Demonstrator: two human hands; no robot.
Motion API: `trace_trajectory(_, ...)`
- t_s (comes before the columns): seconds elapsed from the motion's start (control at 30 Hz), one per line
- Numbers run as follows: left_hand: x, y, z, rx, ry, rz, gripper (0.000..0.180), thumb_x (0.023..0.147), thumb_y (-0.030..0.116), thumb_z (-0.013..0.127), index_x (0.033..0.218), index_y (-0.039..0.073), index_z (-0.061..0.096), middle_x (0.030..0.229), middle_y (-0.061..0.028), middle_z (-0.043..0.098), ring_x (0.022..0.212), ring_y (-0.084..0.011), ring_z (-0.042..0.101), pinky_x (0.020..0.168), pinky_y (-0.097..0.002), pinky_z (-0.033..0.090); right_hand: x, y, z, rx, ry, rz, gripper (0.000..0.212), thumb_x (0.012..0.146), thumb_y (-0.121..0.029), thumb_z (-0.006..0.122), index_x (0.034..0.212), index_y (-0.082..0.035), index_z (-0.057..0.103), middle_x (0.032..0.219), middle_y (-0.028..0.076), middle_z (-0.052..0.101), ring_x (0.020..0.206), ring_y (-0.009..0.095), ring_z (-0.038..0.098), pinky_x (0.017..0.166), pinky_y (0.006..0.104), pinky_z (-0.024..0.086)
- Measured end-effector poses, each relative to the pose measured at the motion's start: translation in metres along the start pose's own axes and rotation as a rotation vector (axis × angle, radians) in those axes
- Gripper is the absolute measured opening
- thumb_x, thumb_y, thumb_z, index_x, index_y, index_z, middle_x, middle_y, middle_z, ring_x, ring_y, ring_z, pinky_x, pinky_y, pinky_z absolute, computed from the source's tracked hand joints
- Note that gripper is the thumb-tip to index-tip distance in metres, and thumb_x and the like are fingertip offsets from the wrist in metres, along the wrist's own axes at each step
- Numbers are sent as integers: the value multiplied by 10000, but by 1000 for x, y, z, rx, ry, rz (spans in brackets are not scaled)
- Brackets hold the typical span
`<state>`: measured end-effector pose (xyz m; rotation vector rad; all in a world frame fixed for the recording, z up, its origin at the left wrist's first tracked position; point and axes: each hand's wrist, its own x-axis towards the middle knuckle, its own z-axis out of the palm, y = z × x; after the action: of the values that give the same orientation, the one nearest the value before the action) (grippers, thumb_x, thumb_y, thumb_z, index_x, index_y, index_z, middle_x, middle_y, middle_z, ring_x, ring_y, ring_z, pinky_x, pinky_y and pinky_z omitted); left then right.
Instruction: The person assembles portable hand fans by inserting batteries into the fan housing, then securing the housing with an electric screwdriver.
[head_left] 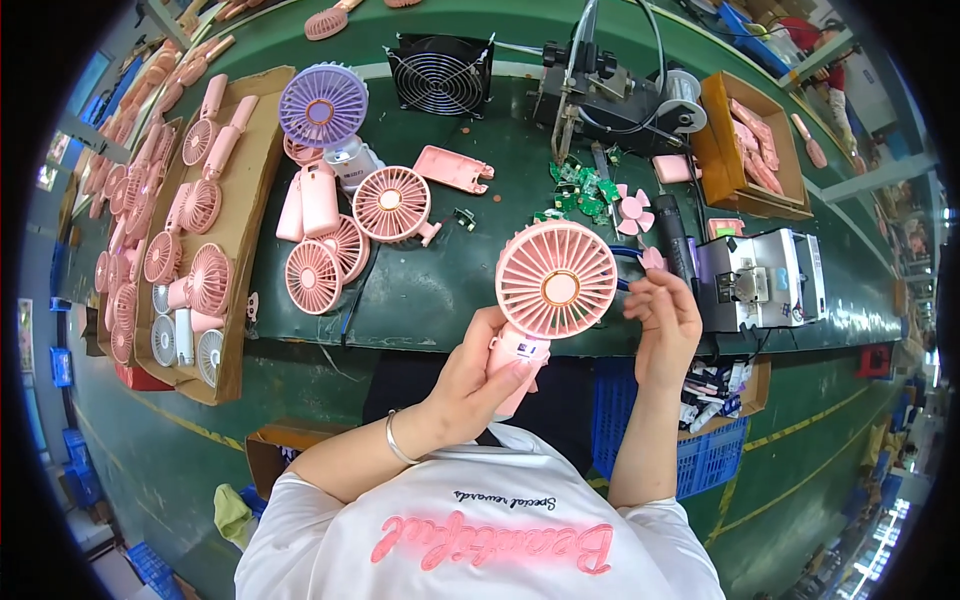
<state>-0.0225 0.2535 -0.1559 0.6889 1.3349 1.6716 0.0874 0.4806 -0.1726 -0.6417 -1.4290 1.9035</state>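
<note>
My left hand (468,378) is closed around the handle of a pink handheld fan (557,310), its round grille facing up. Beside the grille's right edge, my right hand (665,318) has loosely bent fingers that stand apart, with nothing seen in them. Beyond the fan lie several green circuit boards (583,190) and a pink fan blade (634,211). To the left are a loose pink fan head (391,203), a pink handle shell (452,169) and a purple fan (323,106) standing among more pink fans.
A cardboard box (262,150) of pink fans stands on the left. At the back are a black cooling fan (440,75) and a soldering stand with a wire spool (684,98). A box of pink shells (715,130) and a white metal fixture (765,280) occupy the right.
</note>
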Motion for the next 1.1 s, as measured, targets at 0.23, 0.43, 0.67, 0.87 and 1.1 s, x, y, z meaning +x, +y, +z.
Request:
trace_trajectory(0.23, 7, 22, -14, 367, -105, -65, 366, 908, 149, 578, 1219, 52, 411, 858, -97, 650, 739, -157, 652, 639, -307, 506, -12, -46, 49, -948, -636, -547, 809, 653, -1, 719, 1394, -109, 412, 1446, 186, 366, 1358, 404, 328, 1118, 517, 255)
trace_trajectory(0.43, 11, 32, -43, -319, -184, -248, 427, 1000, 323, 380, 1078, -44, 585, 998, -89, 648, 877, -137, 609, 794, -258, 465, -21, -33, 46, -719, -583, -374, 855, 578, -137, 856, 1352, -69, 499, 1266, 184, 428, 1171, 319, 485, 989, 387, 417)
trace_trajectory(0.67, 27, -22, -6, -91, 142, 260, 956, 815, 750, 491, 1433, 51, 281, 1376, -106, 422, 1258, -207, 456, 1054, -365, 382, -44, 16, 102, -644, -340, -496, 636, 775, -217, 719, 1325, 1, 485, 1268, 198, 438, 1156, 348, 461, 997, 413, 381)
trace_trajectory(0.87, 27, -46, -19, -277, 125, 249, 927, 829, 771, 426, 1407, 56, 315, 1349, -108, 452, 1231, -220, 477, 1037, -367, 388, -56, 33, 121, -674, -213, -561, 589, 786, -181, 675, 1315, 13, 505, 1302, 207, 454, 1152, 367, 469, 978, 434, 390)
trace_trajectory(1.1, 28, -52, -31, -452, 203, 108, 867, 885, 748, 292, 1362, 32, 398, 1302, -104, 493, 1186, -223, 512, 1011, -376, 414, -43, 31, 133, -728, -148, -654, 560, 673, -195, 723, 1175, 24, 602, 1091, 181, 565, 983, 356, 543, 864, 438, 451)
